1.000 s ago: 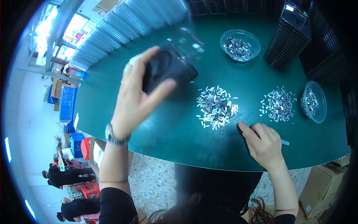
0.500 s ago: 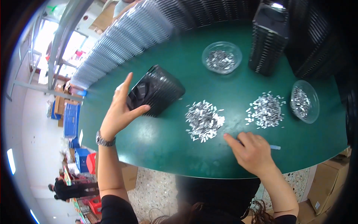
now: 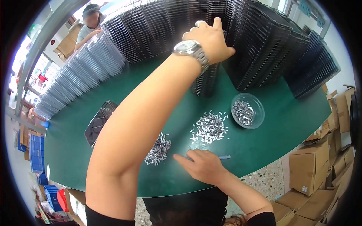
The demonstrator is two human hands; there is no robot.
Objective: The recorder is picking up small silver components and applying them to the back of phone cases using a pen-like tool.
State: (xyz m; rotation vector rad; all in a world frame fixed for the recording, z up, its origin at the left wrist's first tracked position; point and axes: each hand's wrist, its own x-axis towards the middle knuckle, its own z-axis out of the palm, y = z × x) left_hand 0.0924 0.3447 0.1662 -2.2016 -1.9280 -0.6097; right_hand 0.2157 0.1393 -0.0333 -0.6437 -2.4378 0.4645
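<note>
My left hand (image 3: 211, 42) reaches far across the table to the top of a small upright stack of black plastic trays (image 3: 204, 82). Its thumb and index finger are spread, and nothing shows held; the palm side is hidden. My right hand (image 3: 204, 167) rests low over the table, index finger extended and the other fingers curled around a thin pale-blue stick (image 3: 225, 157). Beside it lie two piles of small silvery pieces: a left pile (image 3: 160, 150), partly covered by my left arm, and a right pile (image 3: 209, 128). A black tray stack (image 3: 101, 119) lies tilted behind that forearm.
A clear round bowl (image 3: 258, 109) of silvery pieces stands right of the piles. Tall black tray stacks (image 3: 260, 49) and clear tray stacks (image 3: 81, 71) line the green table's (image 3: 271, 141) far edge. Cardboard boxes (image 3: 309, 165) stand at right. A person (image 3: 88, 28) sits beyond the stacks.
My left hand has left the tilted black trays and swung far right to the upright stack. My right hand keeps its pose by the piles. The view has turned right.
</note>
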